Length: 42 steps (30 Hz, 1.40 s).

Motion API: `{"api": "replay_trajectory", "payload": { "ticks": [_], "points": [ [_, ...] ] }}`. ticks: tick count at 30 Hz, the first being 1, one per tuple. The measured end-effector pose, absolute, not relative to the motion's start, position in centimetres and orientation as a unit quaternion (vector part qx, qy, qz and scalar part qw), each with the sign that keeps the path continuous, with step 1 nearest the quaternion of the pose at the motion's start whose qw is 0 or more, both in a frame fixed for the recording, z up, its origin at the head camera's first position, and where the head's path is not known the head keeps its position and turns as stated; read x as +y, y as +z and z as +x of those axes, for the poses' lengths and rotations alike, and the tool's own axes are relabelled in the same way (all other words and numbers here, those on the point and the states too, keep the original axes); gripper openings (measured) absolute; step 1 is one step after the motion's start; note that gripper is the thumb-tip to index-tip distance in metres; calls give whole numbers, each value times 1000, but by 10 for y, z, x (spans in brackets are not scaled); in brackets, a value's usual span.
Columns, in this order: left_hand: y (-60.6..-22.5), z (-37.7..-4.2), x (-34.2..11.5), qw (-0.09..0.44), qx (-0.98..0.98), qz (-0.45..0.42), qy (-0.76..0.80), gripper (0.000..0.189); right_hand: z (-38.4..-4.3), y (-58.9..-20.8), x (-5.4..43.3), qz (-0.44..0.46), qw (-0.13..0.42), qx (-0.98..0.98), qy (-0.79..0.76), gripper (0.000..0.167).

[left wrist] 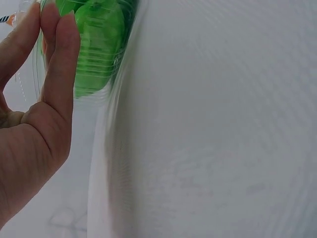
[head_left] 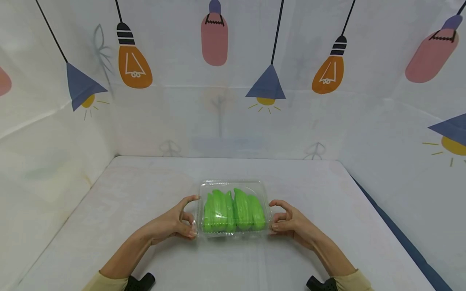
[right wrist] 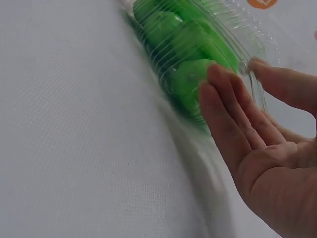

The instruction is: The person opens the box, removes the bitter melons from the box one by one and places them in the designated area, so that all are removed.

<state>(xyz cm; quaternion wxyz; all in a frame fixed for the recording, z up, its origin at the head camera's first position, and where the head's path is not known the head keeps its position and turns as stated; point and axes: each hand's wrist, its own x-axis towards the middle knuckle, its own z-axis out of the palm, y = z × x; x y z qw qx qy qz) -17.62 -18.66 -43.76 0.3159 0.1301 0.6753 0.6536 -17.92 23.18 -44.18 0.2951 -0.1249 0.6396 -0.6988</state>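
A clear plastic clamshell box (head_left: pixel 251 186) sits on the white table around the middle of the head view, its lid looking closed. Inside lie several long, bright green vegetable-like pieces (head_left: pixel 220 210), side by side; their exact kind cannot be told. My left hand (head_left: pixel 171 224) holds the box's left edge between thumb and fingers. On the opposite edge, my right hand (head_left: pixel 296 224) pinches the rim with its fingers bent. Both wrist views show fingertips against the ribbed side wall, with the green pieces (left wrist: pixel 99 44) behind the plastic.
White table surface (head_left: pixel 233 262) surrounds the box. White curtains (head_left: pixel 174 113) printed with lamps and bulbs rise at the back and both sides. A dark blue strip (head_left: pixel 400 238) runs along the table's right edge.
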Motion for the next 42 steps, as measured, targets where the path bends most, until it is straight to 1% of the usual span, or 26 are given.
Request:
{"api": "replay_trajectory", "payload": {
  "ticks": [6, 13, 17, 23, 30, 35, 38, 42],
  "points": [
    [-438, -176, -186, 316, 675, 129, 654, 110, -179, -438, 233, -136, 308, 643, -688, 71],
    [-437, -176, -186, 318, 674, 127, 654, 111, -176, -441, 235, -148, 332, 633, -683, 88],
    [-435, -175, -186, 316, 679, 126, 651, 112, -173, -442, 233, -144, 329, 629, -689, 94],
    [-433, -174, -186, 318, 683, 137, 643, 112, -169, -441, 230, -122, 310, 629, -702, 92],
    [-430, -172, -186, 329, 676, 141, 644, 112, -167, -442, 226, -119, 298, 626, -710, 96],
    [-431, -169, -186, 335, 673, 146, 643, 116, -166, -444, 224, -116, 284, 623, -719, 96],
    [-434, -168, -185, 329, 672, 144, 648, 118, -165, -445, 223, -104, 281, 623, -722, 94],
    [-436, -168, -183, 304, 677, 129, 658, 118, -165, -447, 222, -90, 274, 626, -725, 89]
  ]
}}
